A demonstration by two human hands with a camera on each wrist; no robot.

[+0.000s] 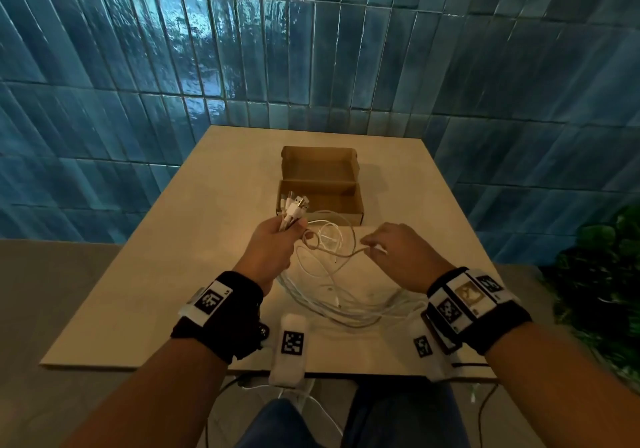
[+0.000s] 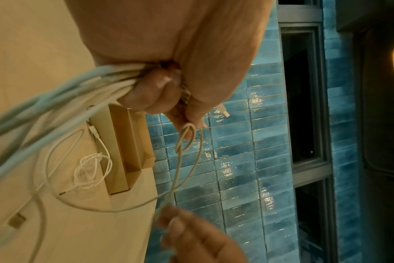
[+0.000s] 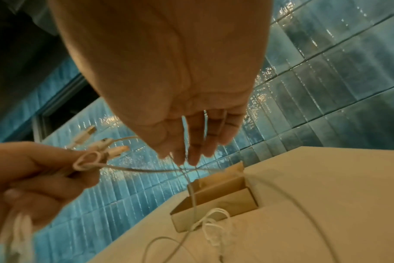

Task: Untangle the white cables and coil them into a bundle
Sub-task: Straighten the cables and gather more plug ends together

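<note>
Several white cables (image 1: 346, 295) lie in loose loops on the beige table (image 1: 173, 274). My left hand (image 1: 294, 229) grips a bunch of them just below their connectors (image 1: 296, 203), which stick up over the fist. In the left wrist view the gripped bundle (image 2: 79, 92) trails off to the left. A small loop (image 2: 184, 138) hangs by the fingers. My right hand (image 1: 372, 245) pinches one thin strand (image 1: 343, 255) that runs from that loop. In the right wrist view this strand (image 3: 146, 171) stretches across to my left hand (image 3: 34, 178). A small knotted tangle (image 2: 90, 172) rests near the box.
An open brown cardboard box (image 1: 322, 188) stands just beyond the hands, lid flap up. A blue tiled wall (image 1: 311, 49) rises behind the table. Green leaves (image 1: 602, 274) are at the right. Cords (image 1: 311, 409) hang below the table's near edge, by my knees.
</note>
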